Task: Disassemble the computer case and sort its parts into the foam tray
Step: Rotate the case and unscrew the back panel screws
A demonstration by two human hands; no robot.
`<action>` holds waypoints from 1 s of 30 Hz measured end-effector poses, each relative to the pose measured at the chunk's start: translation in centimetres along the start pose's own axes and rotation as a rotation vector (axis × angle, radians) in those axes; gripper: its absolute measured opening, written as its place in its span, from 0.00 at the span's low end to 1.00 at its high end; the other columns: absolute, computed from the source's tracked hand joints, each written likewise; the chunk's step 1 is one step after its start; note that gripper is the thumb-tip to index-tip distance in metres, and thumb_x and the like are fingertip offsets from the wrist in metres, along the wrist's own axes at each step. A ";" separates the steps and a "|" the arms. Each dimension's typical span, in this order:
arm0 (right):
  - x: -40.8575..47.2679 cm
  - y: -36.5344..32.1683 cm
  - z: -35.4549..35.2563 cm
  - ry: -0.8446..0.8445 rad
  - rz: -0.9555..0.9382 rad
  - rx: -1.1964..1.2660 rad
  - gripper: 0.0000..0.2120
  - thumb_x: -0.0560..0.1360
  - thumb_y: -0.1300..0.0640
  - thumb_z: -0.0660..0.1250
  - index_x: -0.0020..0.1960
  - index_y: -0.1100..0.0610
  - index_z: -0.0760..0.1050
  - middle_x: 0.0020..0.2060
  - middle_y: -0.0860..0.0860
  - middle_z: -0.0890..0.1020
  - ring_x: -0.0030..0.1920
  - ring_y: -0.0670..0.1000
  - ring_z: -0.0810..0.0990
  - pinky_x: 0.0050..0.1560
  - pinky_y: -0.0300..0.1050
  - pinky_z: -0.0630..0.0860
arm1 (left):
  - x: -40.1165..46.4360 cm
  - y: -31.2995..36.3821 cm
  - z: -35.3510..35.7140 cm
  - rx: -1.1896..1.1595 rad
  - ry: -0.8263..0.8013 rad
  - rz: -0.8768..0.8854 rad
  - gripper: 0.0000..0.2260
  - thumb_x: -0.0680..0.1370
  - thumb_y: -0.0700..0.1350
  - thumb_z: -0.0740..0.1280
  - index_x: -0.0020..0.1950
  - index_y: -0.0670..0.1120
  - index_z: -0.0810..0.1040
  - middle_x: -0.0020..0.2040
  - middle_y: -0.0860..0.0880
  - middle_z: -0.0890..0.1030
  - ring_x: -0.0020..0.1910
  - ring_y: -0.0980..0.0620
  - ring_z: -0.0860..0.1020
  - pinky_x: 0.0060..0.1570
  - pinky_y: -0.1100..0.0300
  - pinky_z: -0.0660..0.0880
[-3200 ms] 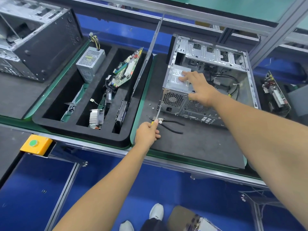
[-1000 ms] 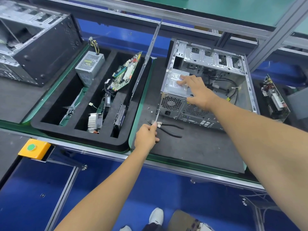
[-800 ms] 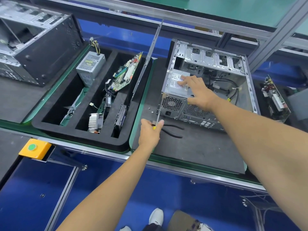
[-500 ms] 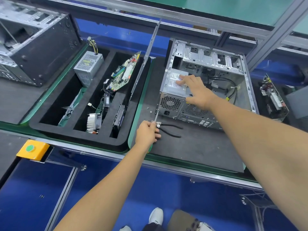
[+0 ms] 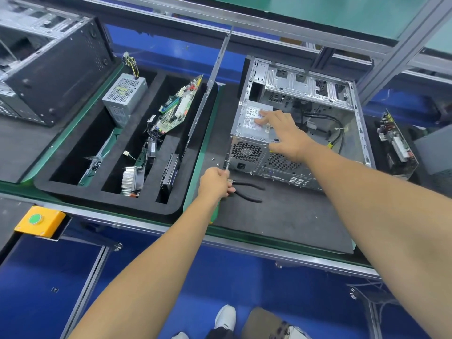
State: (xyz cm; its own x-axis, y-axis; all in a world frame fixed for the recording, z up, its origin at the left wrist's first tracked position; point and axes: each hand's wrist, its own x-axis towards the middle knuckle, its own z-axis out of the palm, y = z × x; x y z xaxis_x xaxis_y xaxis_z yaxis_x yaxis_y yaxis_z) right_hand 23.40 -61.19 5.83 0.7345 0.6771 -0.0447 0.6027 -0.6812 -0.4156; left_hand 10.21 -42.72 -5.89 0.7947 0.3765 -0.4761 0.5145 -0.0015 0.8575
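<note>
An open silver computer case (image 5: 305, 86) lies on a dark mat, its rear panel facing me. A grey power supply (image 5: 249, 121) sits in its near left corner. My right hand (image 5: 283, 133) rests flat on top of the power supply, fingers spread. My left hand (image 5: 215, 183) grips a screwdriver (image 5: 227, 165) whose tip meets the case's rear left edge. The black foam tray (image 5: 115, 204) to the left holds another power supply (image 5: 123, 96), a motherboard (image 5: 176, 111), a heatsink (image 5: 130, 179) and a drive (image 5: 170, 173).
Black-handled pliers (image 5: 247, 190) lie on the mat (image 5: 281, 216) just right of my left hand. Loose screws (image 5: 213, 159) lie by the case. Another case (image 5: 49, 69) stands far left, a circuit board (image 5: 396, 145) far right, a yellow button box (image 5: 39, 220) at the bench front.
My left hand has shifted slightly around the screwdriver handle while its tip stays at the case's rear edge. My right hand has stayed on the power supply.
</note>
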 end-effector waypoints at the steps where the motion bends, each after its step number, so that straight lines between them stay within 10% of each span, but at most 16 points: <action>1: 0.0 0.0 0.0 0.000 -0.002 0.000 0.35 0.68 0.58 0.64 0.75 0.45 0.64 0.77 0.41 0.61 0.70 0.41 0.56 0.54 0.50 0.68 | 0.1 0.1 0.1 -0.008 -0.005 -0.023 0.11 0.86 0.46 0.58 0.51 0.44 0.77 0.38 0.44 0.82 0.35 0.47 0.84 0.31 0.59 0.75; 23: 0.0 -0.3 -0.1 0.016 0.004 0.005 0.35 0.70 0.63 0.65 0.75 0.47 0.65 0.76 0.42 0.62 0.72 0.46 0.58 0.51 0.48 0.68 | 0.8 0.2 0.0 0.014 0.123 0.097 0.06 0.83 0.49 0.65 0.49 0.48 0.73 0.33 0.43 0.83 0.21 0.50 0.72 0.25 0.60 0.70; 30: 0.0 -0.3 0.0 0.015 0.003 -0.012 0.36 0.70 0.62 0.66 0.76 0.46 0.64 0.76 0.41 0.61 0.72 0.46 0.58 0.49 0.48 0.68 | 0.6 0.2 -2.6 0.491 0.256 0.283 0.07 0.84 0.52 0.62 0.49 0.51 0.74 0.36 0.49 0.82 0.31 0.46 0.81 0.37 0.54 0.77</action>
State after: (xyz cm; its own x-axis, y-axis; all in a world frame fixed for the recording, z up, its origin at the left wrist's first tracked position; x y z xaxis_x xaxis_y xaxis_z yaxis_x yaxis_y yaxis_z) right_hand 23.25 -60.94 6.02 0.7405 0.6712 -0.0325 0.6044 -0.6864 -0.4044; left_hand 10.00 -40.11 -5.50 0.8507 0.5094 -0.1295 0.4318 -0.5368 0.7248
